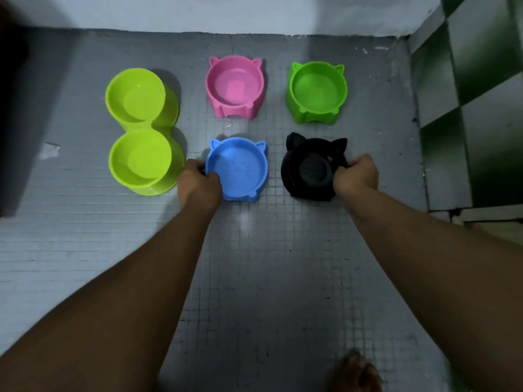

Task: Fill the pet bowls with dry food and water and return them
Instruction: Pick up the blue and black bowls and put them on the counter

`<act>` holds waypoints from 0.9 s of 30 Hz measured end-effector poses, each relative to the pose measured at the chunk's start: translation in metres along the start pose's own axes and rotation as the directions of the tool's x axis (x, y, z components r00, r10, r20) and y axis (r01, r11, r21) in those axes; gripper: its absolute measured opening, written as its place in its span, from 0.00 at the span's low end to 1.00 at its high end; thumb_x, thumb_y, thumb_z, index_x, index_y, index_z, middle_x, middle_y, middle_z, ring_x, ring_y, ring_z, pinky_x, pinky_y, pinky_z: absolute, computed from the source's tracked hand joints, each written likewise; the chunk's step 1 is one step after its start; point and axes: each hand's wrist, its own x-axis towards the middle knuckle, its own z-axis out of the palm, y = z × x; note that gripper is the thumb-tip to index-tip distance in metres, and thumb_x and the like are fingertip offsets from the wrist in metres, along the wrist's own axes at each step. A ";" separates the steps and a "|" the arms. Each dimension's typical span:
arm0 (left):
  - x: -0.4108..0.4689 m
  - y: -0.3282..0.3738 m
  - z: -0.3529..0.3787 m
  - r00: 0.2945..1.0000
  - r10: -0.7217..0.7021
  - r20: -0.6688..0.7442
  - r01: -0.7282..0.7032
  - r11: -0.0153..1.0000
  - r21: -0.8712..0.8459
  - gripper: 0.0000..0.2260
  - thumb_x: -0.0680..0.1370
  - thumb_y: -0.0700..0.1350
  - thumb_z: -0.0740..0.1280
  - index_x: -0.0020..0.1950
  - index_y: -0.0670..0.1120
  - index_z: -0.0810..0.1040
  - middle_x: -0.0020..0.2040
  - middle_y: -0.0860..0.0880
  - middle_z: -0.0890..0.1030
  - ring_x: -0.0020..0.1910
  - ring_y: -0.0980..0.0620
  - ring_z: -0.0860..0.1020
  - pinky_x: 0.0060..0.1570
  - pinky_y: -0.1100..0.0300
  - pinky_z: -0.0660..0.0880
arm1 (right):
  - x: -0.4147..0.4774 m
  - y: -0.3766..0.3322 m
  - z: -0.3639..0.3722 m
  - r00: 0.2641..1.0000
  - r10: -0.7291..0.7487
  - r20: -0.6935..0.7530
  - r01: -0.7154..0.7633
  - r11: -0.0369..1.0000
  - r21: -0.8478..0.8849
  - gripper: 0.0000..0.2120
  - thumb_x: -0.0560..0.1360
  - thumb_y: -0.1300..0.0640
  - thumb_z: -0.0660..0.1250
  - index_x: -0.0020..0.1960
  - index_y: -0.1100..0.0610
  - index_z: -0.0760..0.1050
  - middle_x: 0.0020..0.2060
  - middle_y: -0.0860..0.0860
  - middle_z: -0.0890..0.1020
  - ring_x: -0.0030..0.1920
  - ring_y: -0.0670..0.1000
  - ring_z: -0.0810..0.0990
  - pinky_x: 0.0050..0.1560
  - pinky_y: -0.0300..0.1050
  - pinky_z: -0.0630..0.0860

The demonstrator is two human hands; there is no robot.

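Several plastic pet bowls stand on the grey tiled floor. My left hand (pixel 199 183) grips the left rim of a blue cat-shaped bowl (pixel 240 168). My right hand (pixel 357 175) grips the right rim of a black cat-shaped bowl (pixel 308 168), which looks tilted. Behind them sit a pink cat-shaped bowl (pixel 235 86) and a green cat-shaped bowl (pixel 317 90). A lime double bowl (pixel 140 128) lies to the left. All bowls look empty of dry food; I cannot tell whether any holds water.
A white wall (pixel 254 12) runs along the back of the floor. A green-and-white checkered tiled wall (pixel 475 94) closes the right side. A dark object (pixel 11 108) stands at the far left. A foot (pixel 356 372) shows at the bottom edge.
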 end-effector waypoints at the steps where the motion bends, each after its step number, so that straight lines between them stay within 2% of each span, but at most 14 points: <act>1: 0.000 0.000 0.000 1.000 0.009 0.011 -0.009 1.000 0.022 0.08 0.77 0.39 0.65 0.55 0.41 0.78 0.49 0.42 0.82 0.47 0.42 0.78 0.43 0.58 0.66 | -0.001 0.000 -0.001 1.000 -0.025 0.003 0.025 0.999 -0.020 0.09 0.78 0.62 0.63 0.58 0.62 0.71 0.59 0.60 0.78 0.56 0.58 0.79 0.50 0.44 0.72; 4: -0.005 0.005 -0.004 0.997 0.066 0.046 -0.069 0.996 0.060 0.03 0.77 0.40 0.63 0.50 0.42 0.73 0.45 0.44 0.76 0.43 0.45 0.71 0.40 0.58 0.60 | -0.009 0.000 -0.008 0.996 -0.090 0.028 0.092 0.993 -0.077 0.11 0.79 0.62 0.60 0.61 0.62 0.68 0.59 0.61 0.78 0.55 0.60 0.79 0.51 0.48 0.73; 6: -0.006 0.003 -0.004 0.992 0.101 0.078 -0.104 0.994 0.023 0.03 0.77 0.39 0.64 0.49 0.44 0.71 0.44 0.45 0.76 0.42 0.44 0.72 0.38 0.59 0.61 | -0.012 0.002 -0.011 0.992 -0.115 0.047 0.118 0.992 -0.053 0.07 0.79 0.62 0.60 0.57 0.58 0.67 0.56 0.61 0.78 0.50 0.58 0.78 0.45 0.45 0.70; 8: -0.006 -0.001 -0.001 0.987 0.130 0.099 -0.126 0.991 -0.046 0.08 0.76 0.40 0.65 0.54 0.43 0.73 0.48 0.44 0.79 0.46 0.42 0.78 0.40 0.56 0.69 | -0.014 0.004 -0.012 0.986 -0.158 0.059 0.159 0.987 -0.019 0.08 0.80 0.61 0.60 0.59 0.56 0.68 0.54 0.60 0.79 0.46 0.57 0.77 0.43 0.43 0.68; 10: -0.006 -0.002 -0.001 0.982 0.137 0.130 -0.119 0.983 -0.139 0.19 0.76 0.41 0.66 0.66 0.45 0.73 0.56 0.43 0.79 0.52 0.42 0.80 0.46 0.53 0.80 | -0.016 0.005 -0.013 0.972 -0.220 0.079 0.219 0.976 0.020 0.14 0.79 0.61 0.61 0.65 0.55 0.69 0.54 0.61 0.80 0.49 0.59 0.79 0.45 0.43 0.71; 11: -0.007 -0.002 -0.001 0.980 0.120 0.156 -0.092 0.980 -0.176 0.23 0.77 0.40 0.67 0.72 0.47 0.70 0.59 0.44 0.78 0.52 0.45 0.80 0.44 0.56 0.81 | -0.017 0.005 -0.014 0.966 -0.244 0.086 0.242 0.970 0.038 0.16 0.79 0.61 0.62 0.67 0.55 0.70 0.54 0.62 0.80 0.50 0.60 0.80 0.46 0.43 0.72; 13: -0.008 -0.001 0.000 0.974 0.078 0.214 -0.025 0.971 -0.240 0.28 0.78 0.38 0.67 0.78 0.49 0.67 0.56 0.44 0.79 0.48 0.50 0.79 0.37 0.66 0.76 | -0.019 0.006 -0.015 0.957 -0.277 0.085 0.270 0.959 0.085 0.18 0.79 0.60 0.63 0.68 0.55 0.72 0.54 0.61 0.81 0.52 0.59 0.81 0.49 0.42 0.74; 15: -0.006 0.000 -0.001 0.969 0.066 0.237 0.004 0.958 -0.286 0.28 0.78 0.39 0.66 0.78 0.52 0.69 0.52 0.39 0.82 0.44 0.50 0.79 0.37 0.64 0.77 | -0.021 0.007 -0.017 0.954 -0.291 0.073 0.281 0.952 0.123 0.18 0.78 0.59 0.64 0.68 0.55 0.73 0.54 0.60 0.82 0.52 0.59 0.82 0.51 0.44 0.77; 17: -0.007 0.001 -0.010 0.968 0.082 0.236 -0.012 0.958 -0.286 0.26 0.78 0.40 0.65 0.76 0.53 0.71 0.47 0.38 0.82 0.41 0.50 0.78 0.36 0.65 0.77 | -0.028 0.006 -0.027 0.955 -0.288 0.076 0.274 0.949 0.158 0.17 0.79 0.58 0.64 0.67 0.54 0.74 0.53 0.59 0.82 0.51 0.59 0.82 0.52 0.50 0.80; 20: -0.027 0.018 -0.047 0.968 0.098 0.230 -0.038 0.967 -0.252 0.24 0.79 0.40 0.64 0.76 0.52 0.72 0.43 0.45 0.78 0.38 0.54 0.75 0.33 0.71 0.73 | -0.052 -0.001 -0.061 0.965 -0.234 0.123 0.200 0.950 0.239 0.21 0.77 0.53 0.63 0.69 0.50 0.73 0.54 0.56 0.81 0.52 0.58 0.82 0.53 0.62 0.81; 23: -0.061 0.052 -0.106 0.964 0.126 0.235 -0.067 0.967 -0.246 0.23 0.80 0.39 0.62 0.75 0.50 0.73 0.43 0.47 0.77 0.35 0.57 0.73 0.37 0.65 0.73 | -0.091 -0.013 -0.119 0.972 -0.175 0.154 0.121 0.945 0.305 0.24 0.75 0.50 0.62 0.71 0.48 0.72 0.60 0.53 0.81 0.57 0.56 0.81 0.56 0.62 0.80; 24: -0.075 0.068 -0.131 0.962 0.133 0.238 -0.072 0.966 -0.250 0.23 0.79 0.39 0.61 0.74 0.50 0.75 0.44 0.47 0.78 0.38 0.55 0.74 0.38 0.65 0.73 | -0.101 -0.017 -0.141 0.974 -0.167 0.152 0.110 0.939 0.326 0.24 0.74 0.50 0.63 0.71 0.48 0.73 0.59 0.52 0.81 0.57 0.55 0.81 0.57 0.62 0.80; 26: -0.108 0.105 -0.183 0.959 0.145 0.244 -0.079 0.962 -0.261 0.22 0.80 0.37 0.60 0.72 0.50 0.77 0.48 0.48 0.80 0.42 0.54 0.76 0.36 0.71 0.72 | -0.148 -0.045 -0.200 0.978 -0.150 0.146 0.089 0.931 0.355 0.25 0.72 0.48 0.63 0.69 0.46 0.74 0.54 0.48 0.81 0.55 0.54 0.82 0.55 0.62 0.81; 27: -0.126 0.126 -0.210 0.956 0.152 0.253 -0.082 0.960 -0.268 0.22 0.80 0.37 0.60 0.71 0.50 0.77 0.48 0.48 0.79 0.41 0.55 0.75 0.34 0.72 0.71 | -0.172 -0.060 -0.231 0.979 -0.141 0.145 0.078 0.924 0.374 0.24 0.73 0.48 0.64 0.69 0.46 0.74 0.51 0.45 0.80 0.53 0.53 0.82 0.52 0.62 0.82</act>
